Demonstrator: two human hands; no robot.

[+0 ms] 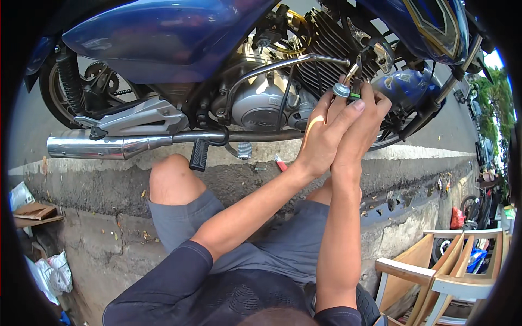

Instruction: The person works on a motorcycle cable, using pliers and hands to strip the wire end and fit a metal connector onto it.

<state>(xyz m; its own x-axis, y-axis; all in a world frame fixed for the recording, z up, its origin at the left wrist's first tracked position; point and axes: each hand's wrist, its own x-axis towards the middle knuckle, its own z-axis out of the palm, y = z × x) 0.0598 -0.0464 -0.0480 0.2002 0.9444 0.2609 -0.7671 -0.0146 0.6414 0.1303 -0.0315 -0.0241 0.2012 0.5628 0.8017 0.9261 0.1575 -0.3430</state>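
Currently the left hand (325,138) pinches a silvery metal piece (341,90) at its fingertips (356,105); the right hand (359,136)'s grasp is unclear.

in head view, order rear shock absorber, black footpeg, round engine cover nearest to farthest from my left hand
1. Round engine cover, left of the left hand
2. Black footpeg, farther left and lower
3. Rear shock absorber, upper far left

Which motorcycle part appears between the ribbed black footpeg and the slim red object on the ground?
A ribbed silver metal pedal, in the head view.
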